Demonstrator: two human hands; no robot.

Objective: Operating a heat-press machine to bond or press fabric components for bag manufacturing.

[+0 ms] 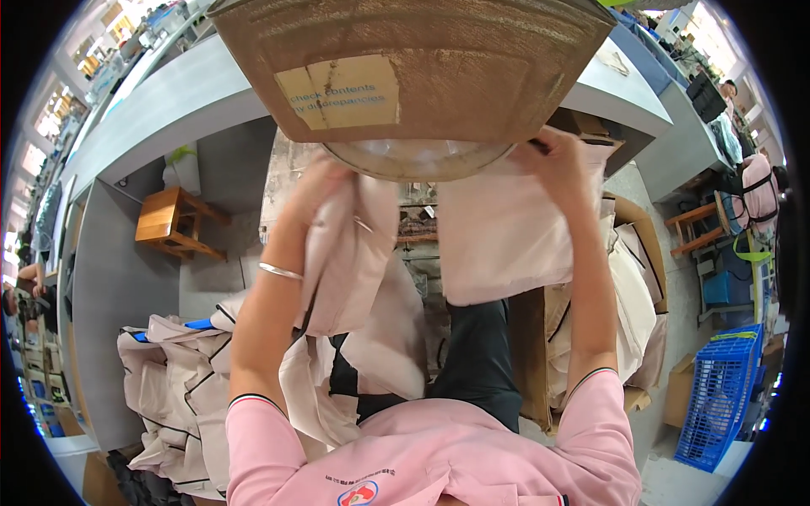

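Note:
My left hand (327, 179) is closed on a pale pink fabric piece (350, 253) with dark trim, which hangs down towards my lap. My right hand (555, 160) pinches the upper corner of a flat pale pink fabric panel (502, 244). Both hands are raised just below a large worn brown casing (439, 76) with a pale label. A round rim (422, 169) under the casing lies between my hands. The casing hides part of my left fingertips and the upper edges of the fabric. More loose fabric (380, 329) lies over my lap.
A heap of pale fabric pieces with dark edging (181, 396) lies at my left. On my right stands a cardboard box (531, 363) full of similar pieces. A wooden stool (169, 221) is under the table (190, 122). A blue plastic basket (719, 405) stands far right.

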